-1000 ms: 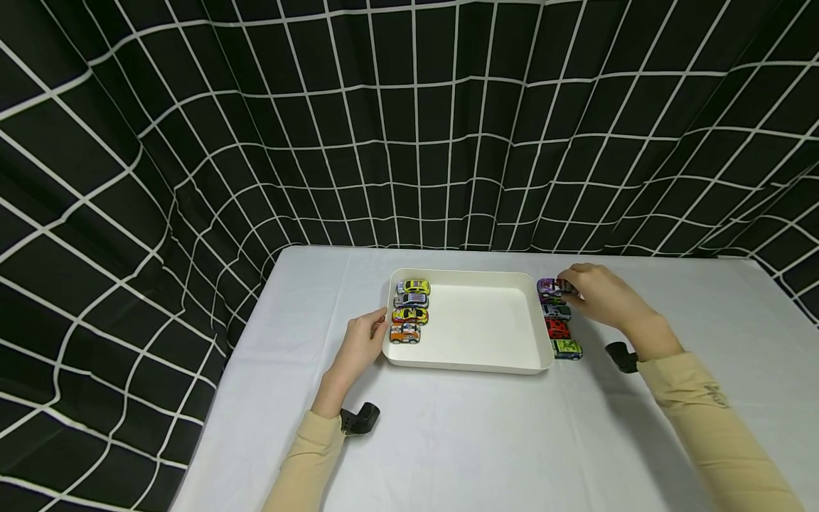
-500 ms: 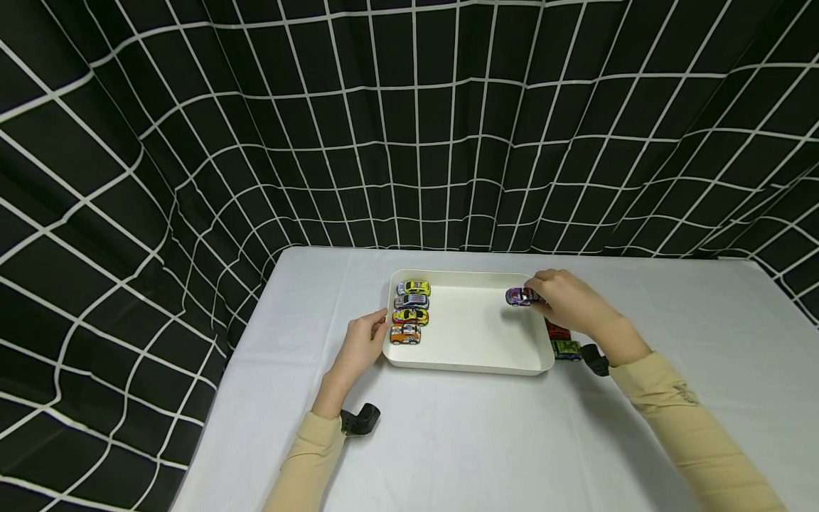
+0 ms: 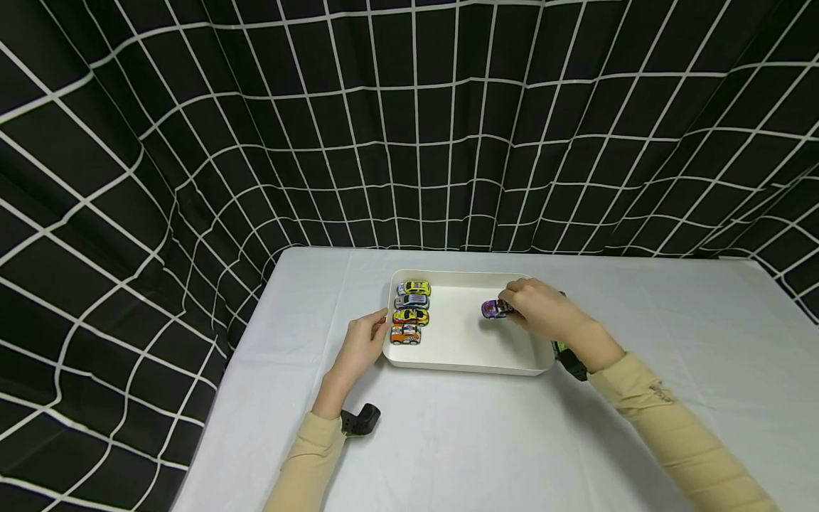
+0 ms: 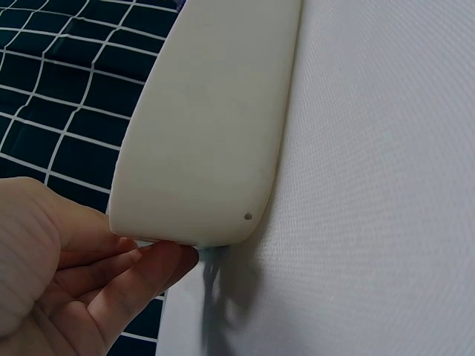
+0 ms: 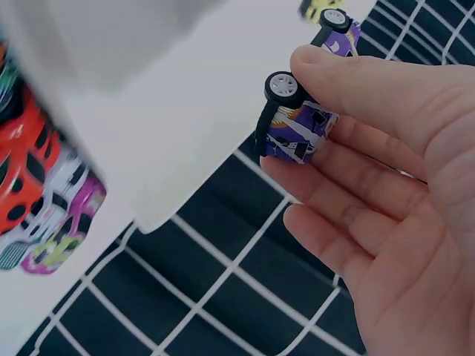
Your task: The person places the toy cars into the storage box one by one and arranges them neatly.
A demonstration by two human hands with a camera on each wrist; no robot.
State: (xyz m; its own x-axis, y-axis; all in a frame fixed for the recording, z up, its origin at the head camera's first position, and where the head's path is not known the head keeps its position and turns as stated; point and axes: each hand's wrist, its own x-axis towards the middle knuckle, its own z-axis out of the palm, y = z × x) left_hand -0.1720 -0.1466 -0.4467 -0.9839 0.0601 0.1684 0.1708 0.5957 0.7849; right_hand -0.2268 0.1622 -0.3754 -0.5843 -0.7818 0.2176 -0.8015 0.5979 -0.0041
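My right hand [image 3: 540, 309] pinches a purple toy car [image 3: 493, 308] over the middle-right of the white tray [image 3: 463, 348]. In the right wrist view the toy car [image 5: 293, 133] has black wheels with silver rims, and thumb and fingers take it from opposite sides. My left hand [image 3: 360, 345] grips the tray's left end, thumb and fingertips at the edge in the left wrist view. Along the tray's left wall stand several toy cars in a column: a yellow one [image 3: 414, 287], a silver one [image 3: 411, 301], a yellow-red one [image 3: 411, 316] and an orange one [image 3: 406, 334].
More toy cars lie outside the tray's right wall, mostly hidden by my right arm. A red car [image 5: 22, 163] shows among them in the right wrist view. White cloth [image 3: 416, 441] covers the table. A black grid-patterned curtain [image 3: 435, 121] stands behind it.
My right hand has lifted the purple toy car from the row right of the tray and carried it left over the tray. My left hand has stayed at the tray's left end.
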